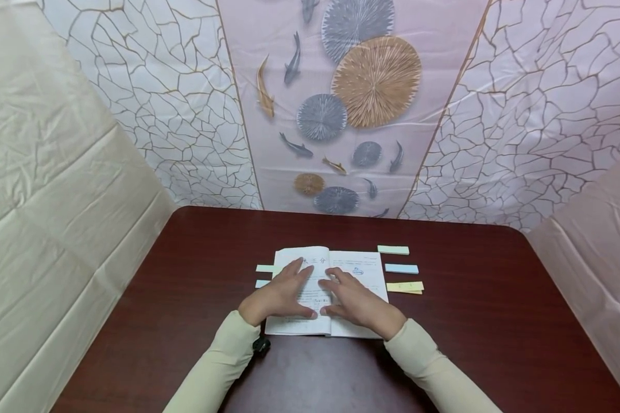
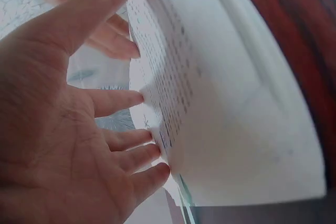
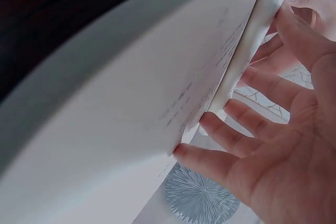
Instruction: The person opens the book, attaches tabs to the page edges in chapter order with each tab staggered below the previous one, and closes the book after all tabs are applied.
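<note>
An open book (image 1: pixel 341 327) with printed pages lies flat on the dark red table. My left hand (image 1: pixel 281 293) is over its left page, fingers spread, fingertips resting on the paper. On the other side of the fold, my right hand (image 1: pixel 359 304) touches the book with spread fingers, its thumb near the spine. The two thumbs come close together near the lower middle. In the left wrist view, the fingertips of the left hand (image 2: pixel 79 129) meet the printed page (image 2: pixel 226 103). The right wrist view has the fingertips of the right hand (image 3: pixel 262 140) along the fold.
Right of the book lie a green paper strip (image 1: pixel 393 250), a blue strip (image 1: pixel 402 268) and yellow strips (image 1: pixel 405 287). A green strip (image 1: pixel 265 268) and a pale blue strip (image 1: pixel 261 284) show at its left edge. Patterned cloth (image 1: pixel 320 69) hangs behind the table (image 1: pixel 470 298).
</note>
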`<state>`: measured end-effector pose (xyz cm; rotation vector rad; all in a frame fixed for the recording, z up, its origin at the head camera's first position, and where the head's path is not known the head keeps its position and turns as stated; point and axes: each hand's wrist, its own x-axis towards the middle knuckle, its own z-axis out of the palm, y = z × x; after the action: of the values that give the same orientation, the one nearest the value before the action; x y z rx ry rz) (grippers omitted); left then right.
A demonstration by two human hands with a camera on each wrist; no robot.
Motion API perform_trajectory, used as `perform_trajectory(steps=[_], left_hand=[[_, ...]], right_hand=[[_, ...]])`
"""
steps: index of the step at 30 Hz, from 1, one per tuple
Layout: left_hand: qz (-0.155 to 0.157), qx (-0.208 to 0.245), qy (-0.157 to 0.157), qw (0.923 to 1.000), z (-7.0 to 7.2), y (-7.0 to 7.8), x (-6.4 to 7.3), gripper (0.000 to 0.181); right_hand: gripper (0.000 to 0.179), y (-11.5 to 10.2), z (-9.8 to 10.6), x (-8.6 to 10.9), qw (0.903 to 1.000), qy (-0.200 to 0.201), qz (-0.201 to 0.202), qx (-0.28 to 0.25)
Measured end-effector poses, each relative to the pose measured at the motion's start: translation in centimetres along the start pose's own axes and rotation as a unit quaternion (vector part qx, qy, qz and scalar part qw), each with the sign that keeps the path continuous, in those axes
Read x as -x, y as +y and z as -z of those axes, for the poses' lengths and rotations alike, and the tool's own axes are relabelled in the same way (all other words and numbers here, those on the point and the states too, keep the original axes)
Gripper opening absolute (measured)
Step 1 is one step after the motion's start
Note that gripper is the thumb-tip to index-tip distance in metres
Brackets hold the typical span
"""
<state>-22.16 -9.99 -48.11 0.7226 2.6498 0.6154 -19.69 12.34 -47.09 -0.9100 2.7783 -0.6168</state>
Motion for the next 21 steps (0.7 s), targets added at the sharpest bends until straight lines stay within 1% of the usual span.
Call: perform_trajectory(steps=[3,6,8,13,15,17,19,21], left_hand=[[0.002,-0.016,0.002,0.9999,0.0,0.2,0.0,0.107],[0.008,-0.042,0.001,0.9991,0.0,0.3,-0.2,0.106],[0.010,-0.051,0.001,0.9986,0.0,0.4,-0.4,0.106],[0.021,-0.065,-0.009,0.9976,0.0,0.7,-0.9,0.106],[0.024,-0.074,-0.015,0.9969,0.1,0.8,-0.9,0.107],[0.024,-0.082,-0.019,0.9961,0.3,0.9,-1.0,0.107],[0.024,-0.089,-0.021,0.9955,0.5,0.9,-1.0,0.108],[0.024,-0.094,-0.020,0.9951,0.6,0.9,-1.0,0.108]], right_hand=[[0.058,-0.1,-0.1,-0.2,1.0000,0.001,-0.002,0.003],[0.059,-0.2,-0.1,-0.2,0.9999,-0.004,-0.015,0.001],[0.060,-0.2,-0.1,-0.3,0.9998,-0.007,-0.020,-0.002],[0.066,0.4,0.4,-0.1,0.9994,-0.023,-0.010,-0.023],[0.071,0.9,0.9,-0.1,0.9990,-0.028,-0.013,-0.032],[0.075,1.7,1.5,-0.2,0.9989,-0.026,-0.024,-0.030],[0.079,2.7,2.0,-0.5,0.9985,-0.023,-0.046,-0.019],[0.083,3.8,2.5,-1.0,0.9976,-0.022,-0.065,0.005]])
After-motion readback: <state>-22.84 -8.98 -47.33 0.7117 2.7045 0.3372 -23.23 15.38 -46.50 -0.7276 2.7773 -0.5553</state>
